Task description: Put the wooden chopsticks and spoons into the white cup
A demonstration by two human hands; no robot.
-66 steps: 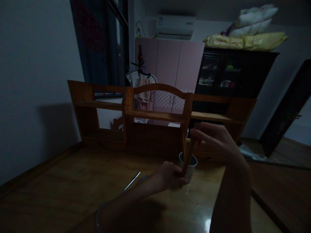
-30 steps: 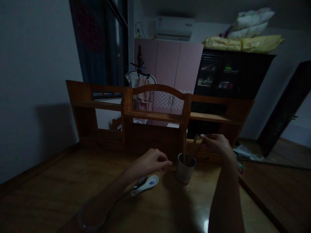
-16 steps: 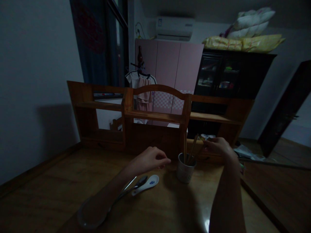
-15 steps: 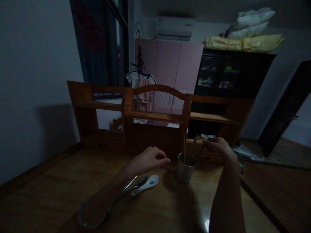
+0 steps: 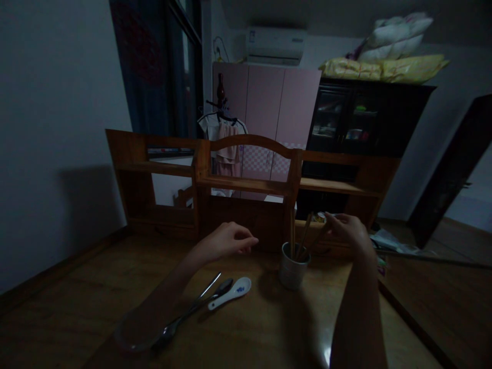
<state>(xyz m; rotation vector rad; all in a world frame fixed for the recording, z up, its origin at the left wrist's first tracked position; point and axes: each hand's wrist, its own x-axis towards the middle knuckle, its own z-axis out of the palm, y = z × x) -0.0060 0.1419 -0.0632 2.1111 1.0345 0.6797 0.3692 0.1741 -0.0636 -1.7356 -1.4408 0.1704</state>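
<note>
A grey cup (image 5: pixel 292 271) stands upright on the wooden table, with several chopsticks (image 5: pixel 303 237) leaning in it. My right hand (image 5: pixel 346 228) is over the cup's right side, its fingers pinched on the upper end of a slanted chopstick (image 5: pixel 317 240) whose lower end is inside the cup. To the left of the cup, my left hand (image 5: pixel 232 240) hovers above the table, fingers curled towards the thumb with nothing in them. Below it lie a white ceramic spoon (image 5: pixel 232 292) with a blue mark, a metal spoon (image 5: pixel 223 287) and a fork (image 5: pixel 169 328), partly beside my forearm.
A wooden shelf unit (image 5: pixel 246 183) runs along the table's back edge. A wall (image 5: pixel 57 154) closes off the left side. Beyond are a pink wardrobe (image 5: pixel 265 102) and a dark cabinet (image 5: pixel 388 118). The table's edge (image 5: pixel 415 320) runs along the right.
My left hand has moved left and slightly up, away from the cup, uncovering more of the cutlery. My right hand stays near the cup, and its chopstick shows more clearly.
</note>
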